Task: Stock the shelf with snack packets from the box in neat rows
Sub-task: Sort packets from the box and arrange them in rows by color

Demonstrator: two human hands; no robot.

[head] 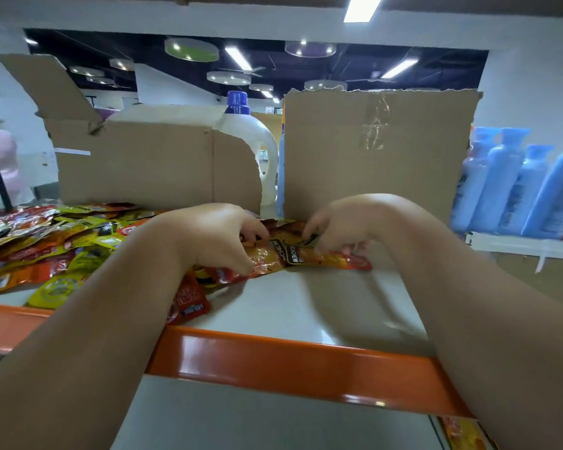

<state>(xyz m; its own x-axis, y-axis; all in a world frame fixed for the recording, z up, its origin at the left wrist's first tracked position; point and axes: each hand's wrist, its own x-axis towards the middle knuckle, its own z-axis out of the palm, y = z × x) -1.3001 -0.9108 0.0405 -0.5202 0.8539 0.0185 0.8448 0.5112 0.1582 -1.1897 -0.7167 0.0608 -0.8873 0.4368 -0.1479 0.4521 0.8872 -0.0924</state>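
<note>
Both my hands reach onto the top shelf (306, 306), a pale board with an orange front rail (286, 358). My left hand (215, 232) and my right hand (342, 222) each pinch an end of an orange and red snack packet (293, 254) with black lettering, lying flat near the middle of the shelf. A loose heap of red, yellow and orange snack packets (46, 245) covers the left part of the shelf. One red packet (189, 300) lies under my left wrist, close to the rail.
Two torn cardboard boxes stand at the back of the shelf, one at the left (150, 160) and one at the right (374, 154). A white detergent jug with a blue cap (254, 141) shows between them. Blue bottles (517, 186) line a shelf at the right.
</note>
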